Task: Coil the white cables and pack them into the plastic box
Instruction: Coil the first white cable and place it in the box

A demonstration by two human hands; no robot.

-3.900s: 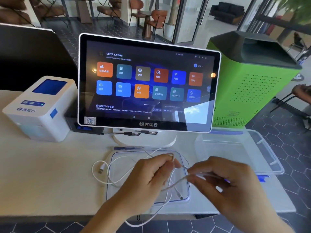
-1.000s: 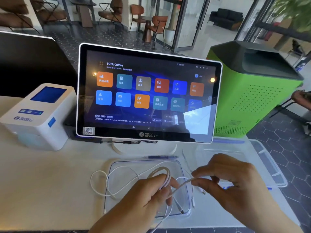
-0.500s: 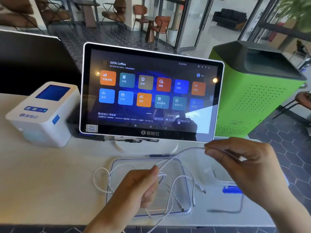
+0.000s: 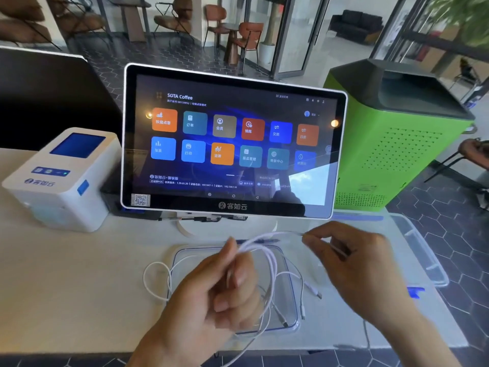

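Left hand (image 4: 225,290) grip is closed round a few gathered loops of white cable (image 4: 272,263), thumb up, fingers curled in, the loops hanging off its right side. Right hand (image 4: 352,263) grip is a tight fingertip pinch on the free run of the same cable, stretched nearly level between the two hands. Change: half a second ago the right hand was higher and further out with the run pulled long; now it has come in and down toward the left hand, so another turn is probably about to be laid on the bundle (coil only partly made, judging by the slack left). Loose tail curves out to the left on the surface (image 4: 79,274), and other white cable ends with plugs (image 4: 315,291) lie over the clear flat lid (image 4: 291,295) under the hands. Plastic box (image 4: 420,250) sits open to the right on the surface, just beyond the right hand; no cable seen in it, packing not started. Behind: touchscreen (image 4: 232,144), small white printer (image 4: 63,178), green cabinet (image 4: 397,139).
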